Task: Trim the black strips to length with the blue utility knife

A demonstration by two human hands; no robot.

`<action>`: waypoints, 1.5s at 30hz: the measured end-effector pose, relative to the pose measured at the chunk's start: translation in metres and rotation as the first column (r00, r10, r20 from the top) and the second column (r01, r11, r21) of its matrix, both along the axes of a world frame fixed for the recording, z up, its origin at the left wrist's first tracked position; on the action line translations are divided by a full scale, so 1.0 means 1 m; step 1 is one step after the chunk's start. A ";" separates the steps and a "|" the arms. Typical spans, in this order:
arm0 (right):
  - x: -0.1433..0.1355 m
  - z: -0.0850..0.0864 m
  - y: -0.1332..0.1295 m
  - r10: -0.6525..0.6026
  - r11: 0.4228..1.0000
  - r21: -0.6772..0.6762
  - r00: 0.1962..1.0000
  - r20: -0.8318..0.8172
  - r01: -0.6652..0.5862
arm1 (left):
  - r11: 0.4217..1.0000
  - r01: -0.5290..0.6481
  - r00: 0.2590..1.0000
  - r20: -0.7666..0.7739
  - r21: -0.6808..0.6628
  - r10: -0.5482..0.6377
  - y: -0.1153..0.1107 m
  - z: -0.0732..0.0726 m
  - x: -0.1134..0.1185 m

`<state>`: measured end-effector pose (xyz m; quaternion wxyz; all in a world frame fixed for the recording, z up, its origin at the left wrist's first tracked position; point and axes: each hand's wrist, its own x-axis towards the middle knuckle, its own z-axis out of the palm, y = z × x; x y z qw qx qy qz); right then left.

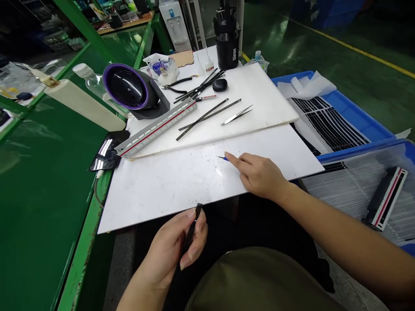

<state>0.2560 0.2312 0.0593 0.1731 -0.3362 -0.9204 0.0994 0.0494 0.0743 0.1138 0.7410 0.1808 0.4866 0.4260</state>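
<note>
Close to the board's front edge, my left hand [177, 244] is closed around a thin black strip [199, 210], whose squared end sticks up past the thumb. My right hand [261, 173] rests over the white board [152, 185], fingers closed on a slim pointed tool with a blue grip [224, 158]. The index finger lies along it, and its thin metal tip points left. Most of its handle is hidden by the hand. Dark specks are scattered on the board around the tip. Beyond them, tweezers [236, 115] and two crossed black strips [207, 117] lie on a thick white slab [259, 93].
A triangular scale ruler [157, 129] lies along the slab's left side beside a purple-rimmed fan [129, 88]. Farther back are cutters [178, 85], more black strips [202, 88], and a black bottle [227, 47]. To the right, a blue tray [359, 116] holds rows of strips.
</note>
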 end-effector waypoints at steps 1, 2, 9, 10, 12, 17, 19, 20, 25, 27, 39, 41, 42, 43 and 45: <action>0.001 0.002 -0.004 -0.003 1.000 -0.023 0.999 -0.039 0.002 | 1.000 -0.003 0.999 -0.032 -0.001 0.003 0.000 -0.002 0.001; 0.002 0.005 -0.010 -0.009 0.998 -0.062 0.996 -0.089 0.003 | 1.000 -0.002 0.995 -0.095 -0.008 0.002 0.000 -0.005 0.001; 0.000 0.027 -0.067 0.132 0.864 -0.486 0.991 -0.031 -0.131 | 0.997 -0.041 0.838 -0.545 -0.062 0.001 -0.002 -0.026 0.001; -0.002 0.029 -0.073 0.160 0.851 -0.509 0.987 0.013 -0.131 | 0.995 -0.060 0.853 -0.522 -0.078 0.011 -0.002 -0.028 0.000; -0.005 0.032 -0.081 0.180 0.848 -0.517 0.980 0.083 -0.112 | 0.990 -0.078 0.880 -0.475 -0.114 0.014 -0.001 -0.030 -0.002; -0.010 0.036 -0.083 0.163 0.862 -0.504 0.972 0.170 -0.056 | 0.981 -0.091 0.931 -0.363 -0.169 0.024 0.001 -0.032 -0.005; -0.011 0.036 -0.082 0.163 0.864 -0.501 0.970 0.181 -0.052 | 0.976 -0.113 0.934 -0.354 -0.188 0.040 0.001 -0.033 -0.004; -0.012 0.035 -0.081 0.163 0.865 -0.499 0.969 0.185 -0.050 | 0.974 -0.119 0.934 -0.354 -0.192 0.044 0.001 -0.033 -0.004; -0.015 0.032 -0.082 0.171 0.886 -0.458 0.969 0.180 -0.071 | 0.979 -0.091 0.920 -0.391 -0.183 0.012 0.001 -0.036 -0.004; -0.017 0.031 -0.083 0.174 0.896 -0.437 0.969 0.174 -0.082 | 0.980 -0.079 0.907 -0.421 -0.185 -0.006 0.002 -0.035 -0.005; -0.021 0.028 -0.078 0.198 0.897 -0.423 0.971 0.133 -0.125 | 0.974 -0.054 0.891 -0.450 -0.220 -0.052 0.002 -0.035 -0.010; -0.021 0.028 -0.078 0.195 0.896 -0.426 0.971 0.135 -0.121 | 0.974 -0.053 0.890 -0.453 -0.220 -0.054 0.002 -0.035 -0.009; -0.021 0.028 -0.077 0.195 0.895 -0.429 0.972 0.134 -0.121 | 0.974 -0.053 0.890 -0.454 -0.221 -0.054 0.002 -0.035 -0.009; -0.021 0.028 -0.077 0.195 0.895 -0.430 0.972 0.133 -0.121 | 0.973 -0.054 0.890 -0.453 -0.223 -0.055 0.002 -0.035 -0.009; -0.021 0.028 -0.077 0.197 0.893 -0.434 0.971 0.133 -0.122 | 0.973 -0.054 0.891 -0.451 -0.226 -0.055 0.002 -0.035 -0.010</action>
